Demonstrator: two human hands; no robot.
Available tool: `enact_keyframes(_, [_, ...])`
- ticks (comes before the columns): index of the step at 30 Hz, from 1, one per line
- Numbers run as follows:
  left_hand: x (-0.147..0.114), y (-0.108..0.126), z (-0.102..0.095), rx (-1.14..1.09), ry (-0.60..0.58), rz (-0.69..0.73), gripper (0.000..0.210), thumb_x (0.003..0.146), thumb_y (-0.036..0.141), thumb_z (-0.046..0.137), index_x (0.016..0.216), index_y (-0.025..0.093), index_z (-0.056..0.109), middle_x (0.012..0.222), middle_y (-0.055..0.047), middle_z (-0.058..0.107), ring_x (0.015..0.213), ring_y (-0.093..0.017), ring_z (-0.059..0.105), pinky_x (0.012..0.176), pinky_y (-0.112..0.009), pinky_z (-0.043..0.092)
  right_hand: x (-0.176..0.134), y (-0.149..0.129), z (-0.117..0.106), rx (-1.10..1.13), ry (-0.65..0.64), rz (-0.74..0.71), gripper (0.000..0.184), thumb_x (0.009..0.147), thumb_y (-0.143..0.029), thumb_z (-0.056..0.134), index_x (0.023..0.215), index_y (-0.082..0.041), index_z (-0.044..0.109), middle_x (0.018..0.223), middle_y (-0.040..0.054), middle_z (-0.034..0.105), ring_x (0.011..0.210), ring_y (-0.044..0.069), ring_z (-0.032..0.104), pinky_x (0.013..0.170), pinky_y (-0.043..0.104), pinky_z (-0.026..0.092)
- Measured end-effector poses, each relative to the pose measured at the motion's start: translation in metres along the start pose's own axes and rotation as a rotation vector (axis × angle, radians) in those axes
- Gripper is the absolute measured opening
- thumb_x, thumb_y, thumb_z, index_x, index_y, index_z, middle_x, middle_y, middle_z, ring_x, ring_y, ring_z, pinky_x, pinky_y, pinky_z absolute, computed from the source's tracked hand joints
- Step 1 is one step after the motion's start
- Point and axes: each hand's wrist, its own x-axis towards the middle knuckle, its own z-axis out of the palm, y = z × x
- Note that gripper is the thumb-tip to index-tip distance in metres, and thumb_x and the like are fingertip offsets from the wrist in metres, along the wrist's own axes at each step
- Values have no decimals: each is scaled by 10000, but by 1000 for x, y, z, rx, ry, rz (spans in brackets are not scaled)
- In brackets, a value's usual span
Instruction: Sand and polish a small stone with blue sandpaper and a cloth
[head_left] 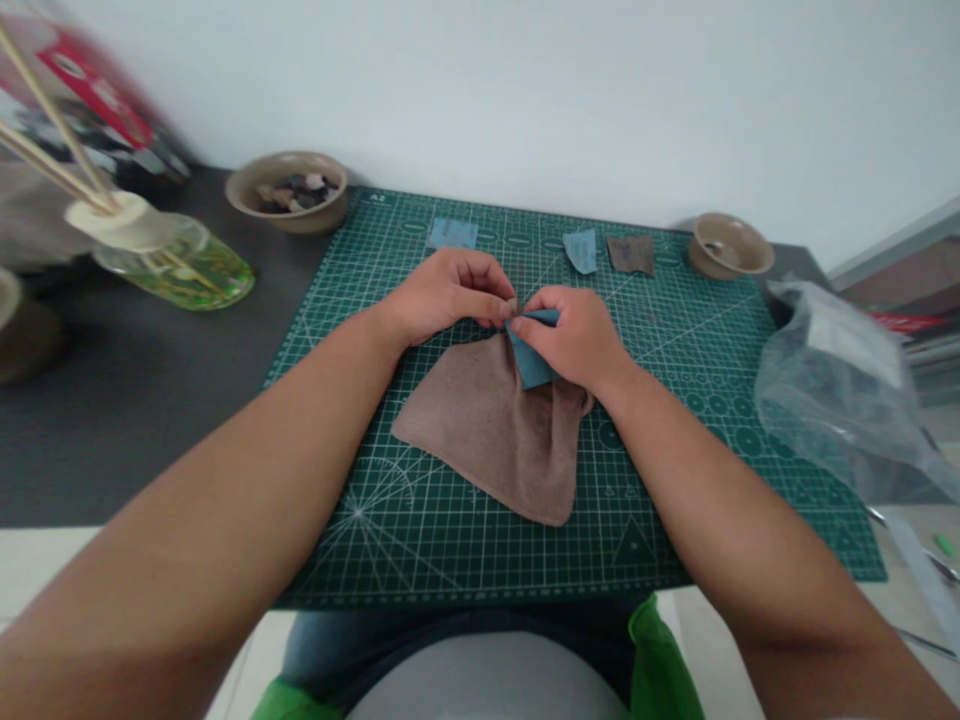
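Observation:
A brown cloth [480, 410] with a fold in it lies spread on the green cutting mat [420, 540]. Above its top edge, the fingertips of my left hand [465, 290] are pinched together on something small that I cannot make out. Against them, my right hand [574, 335] grips a blue piece of sandpaper [531, 362] between thumb and fingers, with its lower corner hanging over the cloth. The fingertips of both hands meet, and the thing between them is mostly hidden.
Blue paper pieces [454, 234] [580, 251] and a brown one [631, 254] lie along the mat's back. A bowl [322, 212] of small stones stands left, another bowl [731, 262] right. A reed diffuser [187, 265] stands far left, a clear plastic bag [832, 380] at the right edge.

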Motion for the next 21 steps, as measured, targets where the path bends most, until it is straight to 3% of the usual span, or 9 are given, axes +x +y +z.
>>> enact_keyframes(14, [0,2,1,89,6,12,102,718,160,827,789,156,754,729,-17,755,605,-121,671,604,-249,551,0,1,1,-34,27,-13,171,846,-322,733,741,-188,735,748,29,726,718,193,618,717,326,422])
enact_keyframes(21, [1,1,0,73,1,17,121,662,157,855,762,169,787,679,-12,749,635,-142,694,593,-239,546,0,0,1,-51,22,-9,175,839,-322,742,737,-180,735,737,32,722,704,188,606,701,327,406])
